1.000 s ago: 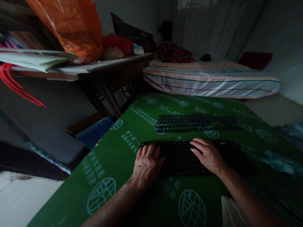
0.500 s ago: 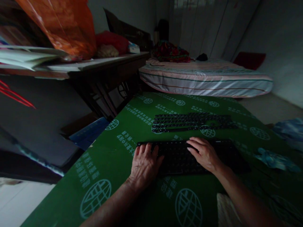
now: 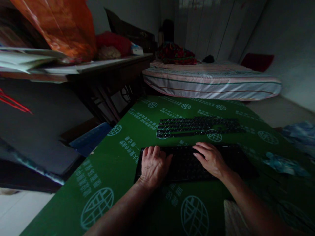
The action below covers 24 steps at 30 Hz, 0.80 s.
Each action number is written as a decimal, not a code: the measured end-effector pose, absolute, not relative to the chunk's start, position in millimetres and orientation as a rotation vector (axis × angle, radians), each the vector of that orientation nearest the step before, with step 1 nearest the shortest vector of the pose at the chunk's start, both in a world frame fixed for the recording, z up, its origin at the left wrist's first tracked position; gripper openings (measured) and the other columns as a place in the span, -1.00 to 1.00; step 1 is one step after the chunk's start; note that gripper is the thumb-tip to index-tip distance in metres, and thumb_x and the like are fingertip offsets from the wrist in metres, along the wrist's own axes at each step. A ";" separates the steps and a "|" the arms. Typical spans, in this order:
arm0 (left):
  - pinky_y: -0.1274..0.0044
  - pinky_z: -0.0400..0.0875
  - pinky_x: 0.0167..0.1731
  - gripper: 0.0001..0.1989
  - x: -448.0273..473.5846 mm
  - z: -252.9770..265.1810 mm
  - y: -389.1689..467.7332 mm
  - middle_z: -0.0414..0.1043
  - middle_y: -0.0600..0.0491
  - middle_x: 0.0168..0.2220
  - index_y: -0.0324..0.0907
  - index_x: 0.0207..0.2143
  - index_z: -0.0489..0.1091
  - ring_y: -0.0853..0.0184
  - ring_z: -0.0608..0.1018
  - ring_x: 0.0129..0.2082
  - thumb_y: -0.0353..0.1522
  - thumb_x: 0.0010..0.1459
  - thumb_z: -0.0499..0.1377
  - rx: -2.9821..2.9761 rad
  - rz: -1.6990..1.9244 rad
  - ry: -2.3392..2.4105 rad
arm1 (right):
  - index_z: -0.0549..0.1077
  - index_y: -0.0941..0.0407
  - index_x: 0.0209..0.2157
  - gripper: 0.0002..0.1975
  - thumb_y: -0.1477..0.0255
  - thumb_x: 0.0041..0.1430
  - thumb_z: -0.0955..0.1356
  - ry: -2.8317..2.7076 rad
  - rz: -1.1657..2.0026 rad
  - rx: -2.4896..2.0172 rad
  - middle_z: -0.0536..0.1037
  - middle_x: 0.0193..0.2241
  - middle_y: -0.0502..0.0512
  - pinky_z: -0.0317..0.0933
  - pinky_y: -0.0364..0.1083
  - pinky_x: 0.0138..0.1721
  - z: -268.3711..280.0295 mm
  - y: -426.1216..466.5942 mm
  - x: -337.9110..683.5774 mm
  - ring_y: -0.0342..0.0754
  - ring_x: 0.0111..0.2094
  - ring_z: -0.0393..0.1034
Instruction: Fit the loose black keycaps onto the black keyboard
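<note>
My left grip point(image 3: 154, 166) is over the left end of a long, flat, black keyboard point(image 3: 183, 167). Its fingers are bent down at the back edge, and the thumb sticks out to the right, apart from them. So it is about half closed. My palm hides what is under it, so I cannot tell if it has hold of anything.

My right grip point(image 3: 212, 160) is over the right part of the keyboard. It is more open, with the fingers a little bent and spread, pointing left. I see nothing between them. The tips are at the keys or just above them; it is too dark to tell which.

The keyboard lies flat on a green table point(image 3: 137, 209) with pale blue globes and writing on it. Just behind it, small black plastic keys point(image 3: 197, 125) lie in long rows on the green top, with a bare patch toward the right side of the rows.

To the right of the keyboard is a crumpled, shiny blue-green wrapper point(image 3: 283, 165). A pale piece of cloth point(image 3: 232, 218) lies near me, beside my right arm. Past the table is a bed point(image 3: 211, 87) with a striped sheet.
</note>
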<state>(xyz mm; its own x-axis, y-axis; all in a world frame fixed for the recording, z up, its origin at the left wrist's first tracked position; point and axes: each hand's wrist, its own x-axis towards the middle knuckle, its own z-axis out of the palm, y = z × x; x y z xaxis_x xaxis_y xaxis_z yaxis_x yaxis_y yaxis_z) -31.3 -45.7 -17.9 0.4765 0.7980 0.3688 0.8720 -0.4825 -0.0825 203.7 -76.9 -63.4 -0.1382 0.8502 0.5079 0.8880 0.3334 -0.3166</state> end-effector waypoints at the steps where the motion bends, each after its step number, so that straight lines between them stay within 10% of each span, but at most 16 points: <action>1: 0.30 0.25 -0.25 -0.60 -28.9 -17.9 -43.8 0.34 -0.08 -0.43 -0.20 -0.53 0.44 0.17 0.37 -0.32 -0.16 0.21 0.00 -2.450 -0.411 -1.426 | 0.50 0.06 -0.13 -0.75 0.40 0.19 0.27 -1.984 -0.080 -1.516 0.53 -0.15 0.15 0.32 0.06 -0.05 -63.8 -76.7 203.9 0.03 -0.12 0.41; 18: 0.31 0.22 -0.27 -0.68 -21.9 -11.8 -27.8 0.35 -0.05 -0.46 -0.19 -0.52 0.42 0.16 0.39 -0.35 -0.21 0.18 0.06 -2.426 -0.411 -1.340 | 0.49 0.06 -0.12 -0.75 0.42 0.19 0.27 -1.991 -0.075 -1.530 0.52 -0.14 0.14 0.31 0.06 -0.04 -60.5 -76.8 202.7 0.03 -0.11 0.39; 24: 0.35 0.30 -0.19 -0.80 -19.1 -7.3 -16.1 0.38 -0.08 -0.14 -0.16 -0.20 0.42 0.17 0.38 -0.17 -0.39 0.19 0.04 -2.621 -0.348 -1.095 | 0.49 0.10 -0.12 -0.75 0.43 0.19 0.27 -2.010 -0.064 -1.542 0.51 -0.13 0.16 0.29 0.06 -0.03 -60.1 -76.4 202.9 0.04 -0.10 0.38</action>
<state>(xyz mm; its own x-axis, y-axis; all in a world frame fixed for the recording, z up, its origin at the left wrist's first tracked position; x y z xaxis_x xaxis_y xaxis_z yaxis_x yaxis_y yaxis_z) -19.1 -16.1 -7.3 0.6838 0.6538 0.3241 0.7209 -0.6741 -0.1612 202.9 -76.4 -60.1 -0.1472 0.8644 0.4808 0.8934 0.3248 -0.3104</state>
